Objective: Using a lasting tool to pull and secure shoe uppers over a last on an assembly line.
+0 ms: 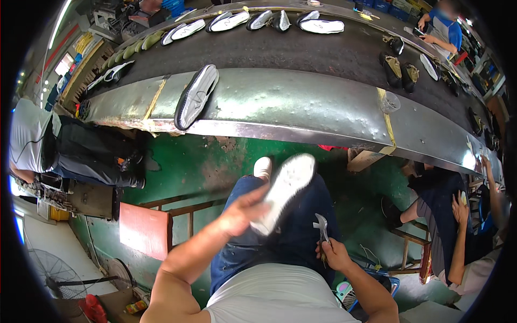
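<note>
- white shoe (285,194): held on the near side of the steel ledge (291,97), well apart from it, above the blue trousers (321,207). outline blurred; whether sole or upper is turned up cannot be told.
- left hand (245,210): fingers parted by about the shoe's thickness and set on its end farther from the ledge. firmness hidden by blur.
- right hand (335,255): wrapped round the handle of a hammer (322,227), farther from the ledge than the shoe; head pointed toward the ledge.
- risk, judged: shoe could be dropped onto the green floor (199,167) below the ledge, if twisted while gripped at one end only.
- risk, judged: left fingers could be struck, if the hammer were swung with them left on the shoe.
- risk, judged: a blow could be passed into the leg, since no hard backing is seen under the shoe.
- risk, judged: grey shoe (197,98), reaching the ledge's front edge, could be knocked off if brushed.
</note>
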Available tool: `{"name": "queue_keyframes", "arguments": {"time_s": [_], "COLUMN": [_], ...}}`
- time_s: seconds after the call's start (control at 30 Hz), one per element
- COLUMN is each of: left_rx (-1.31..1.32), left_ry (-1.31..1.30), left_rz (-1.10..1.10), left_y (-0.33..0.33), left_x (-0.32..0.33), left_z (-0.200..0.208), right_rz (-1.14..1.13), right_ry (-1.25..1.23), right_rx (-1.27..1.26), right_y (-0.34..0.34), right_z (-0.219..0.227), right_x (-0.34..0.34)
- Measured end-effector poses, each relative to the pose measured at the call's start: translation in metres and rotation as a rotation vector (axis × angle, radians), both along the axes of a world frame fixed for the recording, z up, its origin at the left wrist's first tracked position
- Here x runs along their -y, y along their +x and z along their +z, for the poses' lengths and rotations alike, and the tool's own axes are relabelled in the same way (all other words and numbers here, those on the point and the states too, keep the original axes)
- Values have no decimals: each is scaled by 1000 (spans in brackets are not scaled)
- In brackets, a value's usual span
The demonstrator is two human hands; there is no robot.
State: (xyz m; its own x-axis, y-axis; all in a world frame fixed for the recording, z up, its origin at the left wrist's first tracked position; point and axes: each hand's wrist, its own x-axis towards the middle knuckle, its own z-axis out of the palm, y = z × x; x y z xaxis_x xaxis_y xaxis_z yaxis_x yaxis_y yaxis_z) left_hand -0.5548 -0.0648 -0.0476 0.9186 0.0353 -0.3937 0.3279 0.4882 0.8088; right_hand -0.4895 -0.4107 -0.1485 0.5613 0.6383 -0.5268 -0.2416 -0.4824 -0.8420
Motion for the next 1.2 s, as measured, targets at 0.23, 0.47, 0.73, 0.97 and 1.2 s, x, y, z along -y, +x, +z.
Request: {"name": "queue_keyframes", "arguments": {"time_s": [0.23, 0.47, 0.73, 0.97, 1.2], "left_rx": [71, 82, 110, -685, -236], "left_ry": [470, 1766, 2008, 2152, 884], "left_rz": [135, 3, -370, -134, 44], "left_y": [201, 396, 421, 308, 190], "left_x": [-89, -145, -170, -261, -317], "left_z": [123, 104, 62, 98, 109], "right_rz": [64, -55, -112, -82, -118], "right_ry": [18, 124, 201, 148, 144], "right_rx": [-82, -366, -505, -476, -464], "right_y": [24, 28, 33, 47, 35], "right_z": [-11, -32, -33, -14, -9], "right_x": [-7, 2, 4, -7, -10]}}
